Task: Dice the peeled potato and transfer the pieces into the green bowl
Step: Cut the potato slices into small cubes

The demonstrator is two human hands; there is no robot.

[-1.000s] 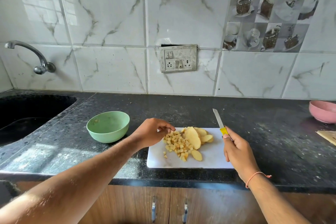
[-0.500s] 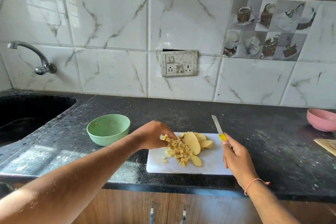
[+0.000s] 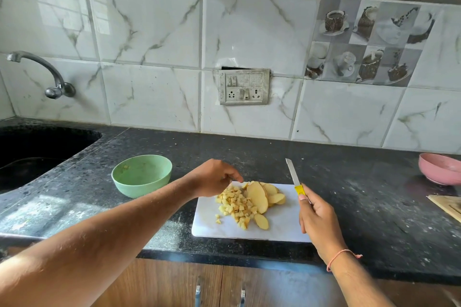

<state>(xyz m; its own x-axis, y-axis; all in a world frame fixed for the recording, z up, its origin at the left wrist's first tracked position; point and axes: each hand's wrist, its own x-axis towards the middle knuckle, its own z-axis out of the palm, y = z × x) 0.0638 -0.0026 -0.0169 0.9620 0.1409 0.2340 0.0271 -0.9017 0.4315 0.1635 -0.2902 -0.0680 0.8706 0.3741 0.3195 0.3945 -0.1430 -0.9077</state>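
**Potato dice on board, transfer to bowl under way**

Item: your left hand [image 3: 214, 178]. Position: over the near-left edge of the pile of diced potato [image 3: 235, 204], fingers curled down toward the cubes. Whether it has cubes pinched cannot be told; the fingertips hide it.

Item: your right hand [image 3: 316, 212]. Wrapped round the yellow handle of the knife [image 3: 294, 177], blade pointing up and away, clear of the board.

Item: white cutting board [image 3: 282, 229]. On the black counter [image 3: 374, 194], near its front edge. Carries the dice on its left part and several uncut potato slices [image 3: 262, 197] leaning just right of them.

Item: green bowl [image 3: 142, 177]. On the counter, left of the board, apart from it. A few small pieces show inside near the far-left wall; most of the potato is not yet in it.

Also present: pink bowl [image 3: 439, 168] at far right, sink [image 3: 37, 147] at far left.

Risks, as judged from here:
- Cubes are small and loose; a handful carried across the gap to the bowl can shed pieces onto the counter.
- A sweep of your left hand could knock the leaning slices flat or push stray cubes off the board's front.
- The raised blade sits near your working hand; bringing it down while the left hand is in the pile risks a cut.
- Slices remain undiced, so scooping everything now would send oversized pieces into the bowl.
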